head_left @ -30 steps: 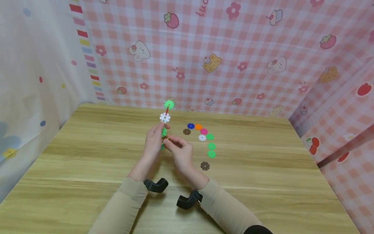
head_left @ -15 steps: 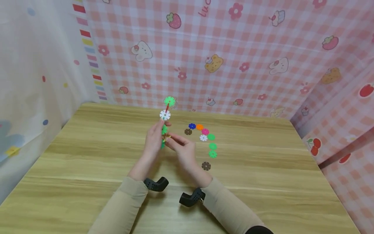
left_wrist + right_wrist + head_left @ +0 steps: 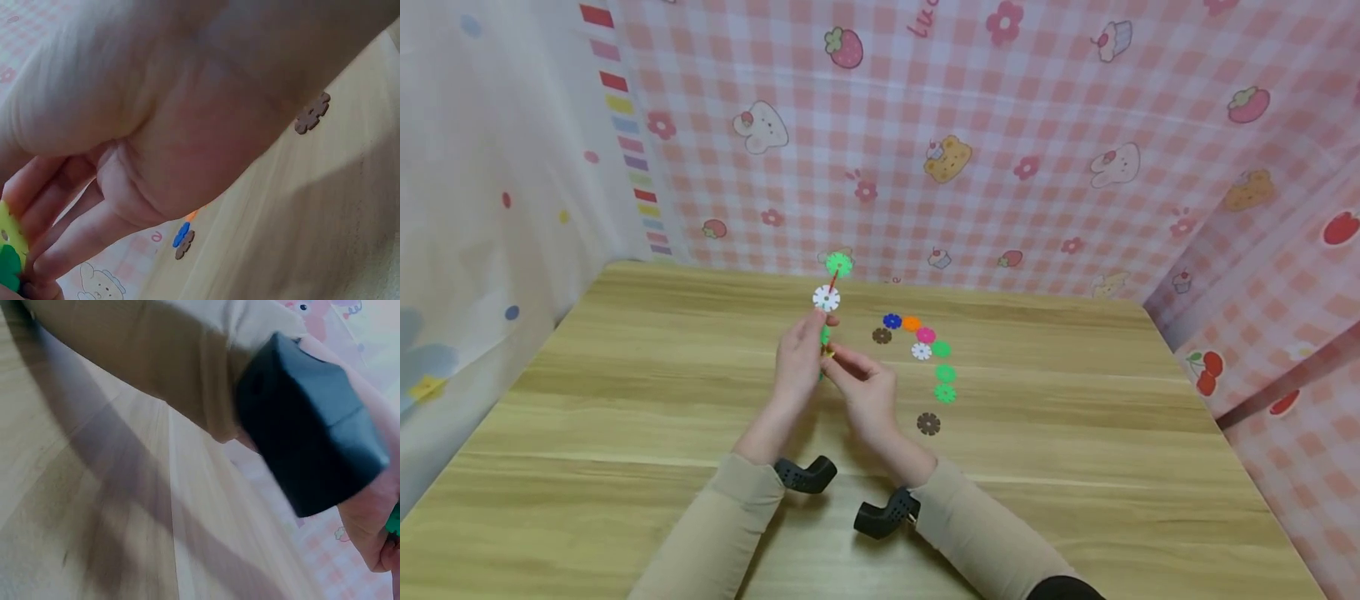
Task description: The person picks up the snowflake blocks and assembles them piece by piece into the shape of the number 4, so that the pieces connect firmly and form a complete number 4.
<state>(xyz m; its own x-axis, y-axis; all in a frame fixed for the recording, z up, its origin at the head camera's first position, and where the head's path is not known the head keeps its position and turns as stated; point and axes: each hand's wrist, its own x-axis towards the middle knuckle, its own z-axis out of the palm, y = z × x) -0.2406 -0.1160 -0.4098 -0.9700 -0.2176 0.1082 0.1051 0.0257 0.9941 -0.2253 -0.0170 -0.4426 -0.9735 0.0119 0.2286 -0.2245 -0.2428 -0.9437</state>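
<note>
My left hand [image 3: 797,354] grips a chain of joined notched plastic discs. Above its fingers stand a white disc [image 3: 826,298], a thin red disc [image 3: 834,281] seen edge-on, and a bright green disc [image 3: 839,265] on top. Part of another green disc [image 3: 825,335] shows between the hands. My right hand [image 3: 871,396] pinches a yellow disc [image 3: 830,352] at the chain's lower part, close against the left fingers. In the left wrist view, the yellow disc [image 3: 12,228] and a darker green disc [image 3: 9,267] touch. Fingers hide the joints between the lower discs.
Loose discs lie in a curve right of the hands: blue [image 3: 892,322], orange [image 3: 912,324], pink [image 3: 926,335], white [image 3: 921,352], several green [image 3: 945,392] and two brown, the nearer brown disc [image 3: 928,424] by the right wrist. A pink checked curtain [image 3: 985,208] borders the wooden table [image 3: 1075,467].
The right hand has shifted slightly left against the left hand over the last half second. The green disc between the hands has turned more edge-on. The loose discs have stayed put.
</note>
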